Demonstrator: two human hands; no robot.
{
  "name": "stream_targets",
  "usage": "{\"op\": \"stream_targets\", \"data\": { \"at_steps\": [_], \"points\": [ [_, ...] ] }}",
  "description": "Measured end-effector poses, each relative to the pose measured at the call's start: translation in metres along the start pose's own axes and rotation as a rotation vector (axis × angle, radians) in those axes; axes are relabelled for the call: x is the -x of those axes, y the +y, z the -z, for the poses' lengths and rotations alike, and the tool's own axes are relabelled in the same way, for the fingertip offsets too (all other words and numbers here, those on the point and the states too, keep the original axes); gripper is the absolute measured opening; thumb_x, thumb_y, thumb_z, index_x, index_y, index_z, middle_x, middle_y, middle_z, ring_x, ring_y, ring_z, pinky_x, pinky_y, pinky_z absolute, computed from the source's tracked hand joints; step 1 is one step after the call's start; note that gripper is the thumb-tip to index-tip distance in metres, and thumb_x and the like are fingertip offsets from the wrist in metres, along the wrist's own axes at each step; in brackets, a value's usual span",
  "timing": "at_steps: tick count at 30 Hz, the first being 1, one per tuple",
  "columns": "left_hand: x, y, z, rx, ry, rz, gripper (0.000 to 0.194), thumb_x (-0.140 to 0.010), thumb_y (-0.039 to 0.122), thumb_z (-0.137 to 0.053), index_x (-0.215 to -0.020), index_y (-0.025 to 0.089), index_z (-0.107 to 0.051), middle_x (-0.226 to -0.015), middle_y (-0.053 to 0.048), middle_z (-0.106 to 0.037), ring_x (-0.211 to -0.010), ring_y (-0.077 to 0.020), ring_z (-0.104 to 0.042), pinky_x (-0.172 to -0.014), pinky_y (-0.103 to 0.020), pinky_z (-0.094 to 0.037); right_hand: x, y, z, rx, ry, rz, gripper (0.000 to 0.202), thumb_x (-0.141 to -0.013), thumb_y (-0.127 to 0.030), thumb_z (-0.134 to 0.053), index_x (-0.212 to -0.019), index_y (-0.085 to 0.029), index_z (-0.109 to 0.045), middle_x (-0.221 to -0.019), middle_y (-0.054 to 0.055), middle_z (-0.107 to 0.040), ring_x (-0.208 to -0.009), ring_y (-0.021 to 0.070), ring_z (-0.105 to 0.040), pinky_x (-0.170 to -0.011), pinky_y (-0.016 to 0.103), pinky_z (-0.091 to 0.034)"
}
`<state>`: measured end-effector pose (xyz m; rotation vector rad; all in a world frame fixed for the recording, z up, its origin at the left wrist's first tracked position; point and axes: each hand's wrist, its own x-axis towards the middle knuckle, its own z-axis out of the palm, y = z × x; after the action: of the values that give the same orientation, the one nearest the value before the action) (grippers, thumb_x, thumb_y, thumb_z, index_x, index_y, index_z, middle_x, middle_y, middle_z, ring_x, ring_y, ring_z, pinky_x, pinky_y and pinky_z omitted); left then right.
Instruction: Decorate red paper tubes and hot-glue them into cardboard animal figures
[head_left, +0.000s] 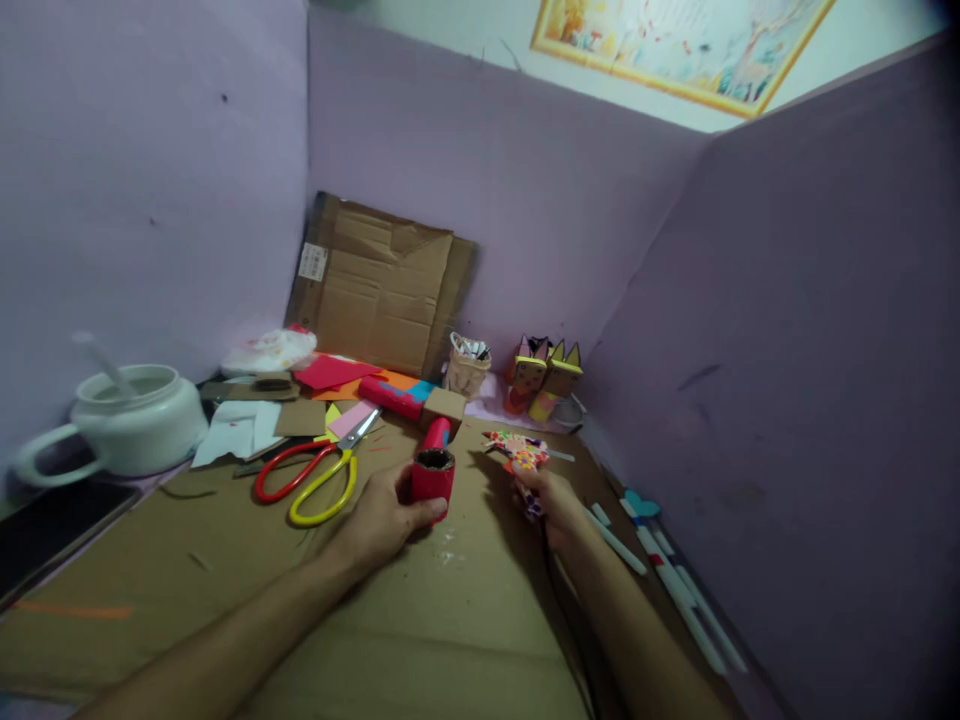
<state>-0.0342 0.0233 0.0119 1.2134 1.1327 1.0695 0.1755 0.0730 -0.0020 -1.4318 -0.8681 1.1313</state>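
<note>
My left hand (pixel 386 515) is closed around a short red tube (pixel 432 488), whose dark open end faces up. In my right hand (pixel 551 495) is a flower-patterned glue gun (pixel 525 452), its nozzle pointing left and a clear stick at its back. A dark cord runs from its handle along my right forearm. Just behind the red tube lie a small cardboard box (pixel 444 408) and a longer red tube with blue patches (pixel 394 397). Scissors with red and yellow handles (pixel 322 487) lie open to the left of my left hand.
A white mug (pixel 139 425) and a dark phone (pixel 60 530) sit at the left. Paper scraps (pixel 238 432) and leaning cardboard (pixel 382 285) are behind. A pen holder (pixel 468 368), decorated tubes (pixel 547 380) and white markers (pixel 679 595) stand or lie toward the right.
</note>
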Motion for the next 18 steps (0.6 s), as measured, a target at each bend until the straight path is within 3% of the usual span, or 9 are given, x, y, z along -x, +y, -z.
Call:
{"op": "stream_targets", "data": {
  "at_steps": [3,7,9,11,13,14,16,18],
  "points": [
    [-0.003,-0.005,0.005,-0.001,-0.016,-0.030,0.030,-0.059,0.028,-0.069,-0.084,0.015,-0.059,-0.068,0.002,-0.059,-0.055,-0.0113,-0.050,-0.052,-0.024,-0.040,-0.022,-0.001,-0.011,0.067,0.033,0.010,0.022,-0.054,-0.031,-0.073,-0.055,-0.018,-0.056,-0.047,0.001,-0.058,-0.045,0.0138,-0.055,-0.044,0.025,-0.046],
    [-0.005,-0.007,0.009,-0.004,-0.024,-0.026,0.032,-0.060,0.028,-0.069,-0.087,0.015,-0.061,-0.070,0.001,-0.061,-0.055,-0.0116,-0.051,-0.053,-0.024,-0.041,-0.025,-0.007,-0.006,0.214,0.071,0.081,0.021,-0.057,-0.034,-0.070,-0.052,-0.018,-0.056,-0.050,0.003,-0.061,-0.057,0.0201,-0.062,-0.048,0.027,-0.046],
    [-0.004,-0.002,0.011,-0.017,-0.021,-0.031,0.031,-0.059,0.027,-0.069,-0.086,0.015,-0.062,-0.071,0.000,-0.062,-0.057,-0.0129,-0.054,-0.054,-0.025,-0.042,-0.018,-0.014,0.000,0.295,0.105,0.150,0.019,-0.051,-0.029,-0.073,-0.061,-0.018,-0.062,-0.065,0.007,-0.068,-0.077,0.0271,-0.065,-0.057,0.029,-0.048],
    [-0.005,0.005,0.015,-0.055,0.012,-0.050,0.030,-0.059,0.027,-0.070,-0.084,0.014,-0.063,-0.072,-0.002,-0.065,-0.061,-0.0151,-0.057,-0.056,-0.026,-0.044,-0.012,-0.024,0.001,0.352,0.143,0.244,0.036,-0.048,-0.027,-0.075,-0.082,-0.017,-0.067,-0.097,0.012,-0.070,-0.104,0.0323,-0.058,-0.071,0.031,-0.048],
    [-0.006,0.015,0.023,-0.086,0.093,-0.091,0.030,-0.058,0.027,-0.070,-0.084,0.015,-0.065,-0.076,-0.004,-0.068,-0.068,-0.0177,-0.060,-0.061,-0.027,-0.047,-0.010,-0.036,-0.007,0.379,0.150,0.325,0.057,-0.049,-0.031,-0.076,-0.103,-0.016,-0.064,-0.121,0.015,-0.060,-0.119,0.0332,-0.048,-0.082,0.033,-0.045],
    [-0.007,0.021,0.029,-0.094,0.151,-0.125,0.030,-0.058,0.027,-0.071,-0.085,0.015,-0.065,-0.078,-0.004,-0.069,-0.071,-0.0186,-0.061,-0.063,-0.028,-0.048,-0.012,-0.042,-0.014,0.383,0.137,0.347,0.062,-0.051,-0.034,-0.075,-0.109,-0.015,-0.061,-0.125,0.016,-0.057,-0.118,0.0328,-0.049,-0.083,0.034,-0.044],
    [-0.008,0.030,0.042,-0.086,0.281,-0.195,0.030,-0.058,0.030,-0.071,-0.083,0.015,-0.066,-0.077,-0.005,-0.070,-0.070,-0.0195,-0.063,-0.064,-0.029,-0.049,-0.020,-0.050,-0.035,0.370,0.069,0.363,0.062,-0.054,-0.039,-0.076,-0.109,-0.014,-0.060,-0.116,0.016,-0.061,-0.106,0.0299,-0.058,-0.078,0.033,-0.046],
    [-0.009,0.038,0.055,-0.039,0.392,-0.236,0.033,-0.057,0.033,-0.072,-0.084,0.013,-0.066,-0.076,-0.006,-0.071,-0.069,-0.0205,-0.064,-0.063,-0.030,-0.051,-0.033,-0.055,-0.057,0.341,0.001,0.376,0.065,-0.044,-0.034,-0.084,-0.102,-0.016,-0.062,-0.109,0.012,-0.065,-0.100,0.0278,-0.060,-0.075,0.031,-0.047]
  ]
}}
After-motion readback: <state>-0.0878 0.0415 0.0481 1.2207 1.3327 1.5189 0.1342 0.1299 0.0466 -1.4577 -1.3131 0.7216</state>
